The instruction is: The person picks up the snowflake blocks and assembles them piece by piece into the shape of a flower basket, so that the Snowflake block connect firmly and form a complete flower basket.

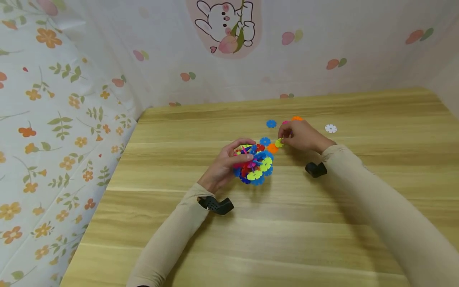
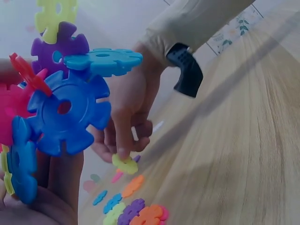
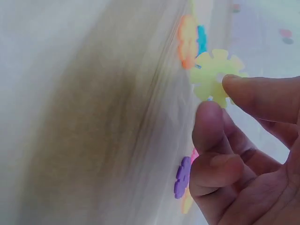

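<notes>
My left hand point(image 1: 224, 162) grips a round cluster of interlocked plastic snowflake discs point(image 1: 265, 164) in blue, yellow, red, pink and purple, held over the wooden table. Up close in the left wrist view, a notched blue disc point(image 2: 70, 112) faces the camera, with a purple disc point(image 2: 58, 49) and a yellow one point(image 2: 55, 16) joined above it. To the right of the cluster, my right hand point(image 1: 301, 136) pinches a single yellow snowflake disc point(image 3: 215, 77) by its edge between thumb and finger. Part of the left hand is hidden behind the cluster.
Loose discs lie on the wooden table point(image 1: 279, 239) near the right hand: a blue disc point(image 1: 271, 123), another blue disc point(image 1: 265, 141), an orange disc point(image 1: 273, 148), and a white disc point(image 1: 330, 128) farther right. A printed curtain point(image 1: 143, 48) hangs behind the table's back edge.
</notes>
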A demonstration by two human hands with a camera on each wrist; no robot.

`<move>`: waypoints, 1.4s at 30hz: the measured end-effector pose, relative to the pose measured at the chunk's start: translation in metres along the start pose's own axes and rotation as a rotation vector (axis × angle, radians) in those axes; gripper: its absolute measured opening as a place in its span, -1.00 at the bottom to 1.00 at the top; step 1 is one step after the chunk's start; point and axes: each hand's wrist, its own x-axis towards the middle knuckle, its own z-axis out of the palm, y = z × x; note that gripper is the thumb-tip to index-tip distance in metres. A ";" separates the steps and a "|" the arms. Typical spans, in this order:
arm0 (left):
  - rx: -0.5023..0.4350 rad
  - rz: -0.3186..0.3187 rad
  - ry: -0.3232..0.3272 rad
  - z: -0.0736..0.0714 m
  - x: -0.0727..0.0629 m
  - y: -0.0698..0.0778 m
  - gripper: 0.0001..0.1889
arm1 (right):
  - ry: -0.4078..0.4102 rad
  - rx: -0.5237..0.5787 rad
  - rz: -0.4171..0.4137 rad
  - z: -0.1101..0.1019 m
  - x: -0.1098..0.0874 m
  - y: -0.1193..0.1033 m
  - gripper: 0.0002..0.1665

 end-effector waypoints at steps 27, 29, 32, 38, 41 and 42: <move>0.016 0.036 0.021 -0.002 0.007 -0.002 -0.68 | 0.173 0.375 -0.083 0.002 -0.059 -0.072 -0.86; 0.024 0.036 0.027 -0.001 0.007 -0.002 -0.66 | 0.175 0.353 -0.097 0.002 -0.059 -0.075 -0.87; 0.045 0.034 0.038 0.000 0.007 0.000 -0.58 | 0.175 0.335 -0.101 0.003 -0.059 -0.078 -0.89; 0.102 0.011 0.108 0.005 0.005 0.002 -0.54 | 0.120 0.376 -0.091 0.001 -0.055 -0.080 -0.94; 0.123 -0.007 0.133 0.008 0.005 0.001 -0.58 | 0.061 0.415 -0.068 -0.001 -0.052 -0.078 -0.95; 0.131 -0.012 0.136 0.009 0.004 0.001 -0.58 | 0.043 0.428 -0.056 -0.001 -0.051 -0.077 -0.95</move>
